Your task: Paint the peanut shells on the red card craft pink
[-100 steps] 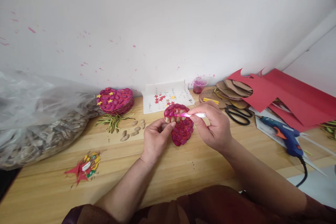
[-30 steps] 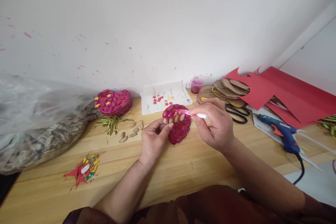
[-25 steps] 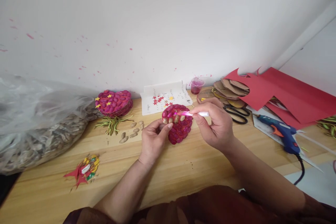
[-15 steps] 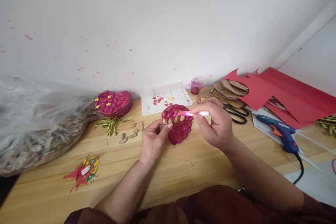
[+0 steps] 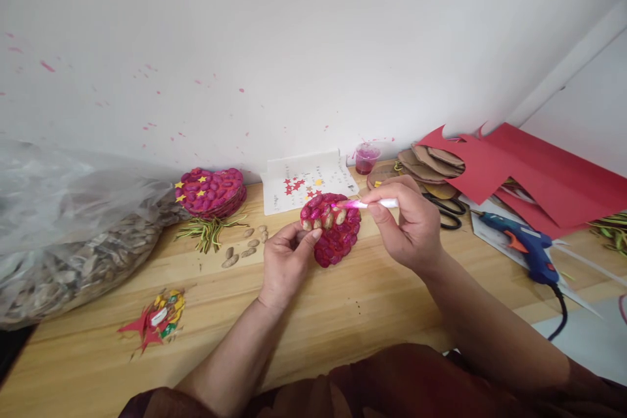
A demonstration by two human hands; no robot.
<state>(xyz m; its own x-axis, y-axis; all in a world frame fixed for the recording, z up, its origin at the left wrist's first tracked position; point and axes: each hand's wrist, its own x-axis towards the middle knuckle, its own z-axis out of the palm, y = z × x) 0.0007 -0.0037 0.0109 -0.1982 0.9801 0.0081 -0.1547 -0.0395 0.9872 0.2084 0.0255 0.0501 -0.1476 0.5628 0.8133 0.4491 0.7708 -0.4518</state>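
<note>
My left hand [image 5: 287, 260] pinches the left edge of a heart-shaped piece covered in magenta-painted peanut shells [image 5: 334, 235], tilted up off the wooden table [image 5: 313, 313]. A short row of shells near its top is still bare tan. My right hand [image 5: 409, 225] is closed on a thin white brush [image 5: 372, 204] whose pink tip touches the upper part of the heart.
A stack of finished magenta hearts with yellow stars [image 5: 211, 190] lies at the back left, loose peanut shells [image 5: 245, 249] beside it. A plastic bag of shells [image 5: 73, 241] fills the left. A paint cup [image 5: 366, 158], scissors [image 5: 443, 214], red paper [image 5: 529, 173] and a blue glue gun [image 5: 524, 245] sit right.
My right hand has shifted slightly up and right, drawing the brush tip along the top of the heart. My left hand keeps its hold on the heart.
</note>
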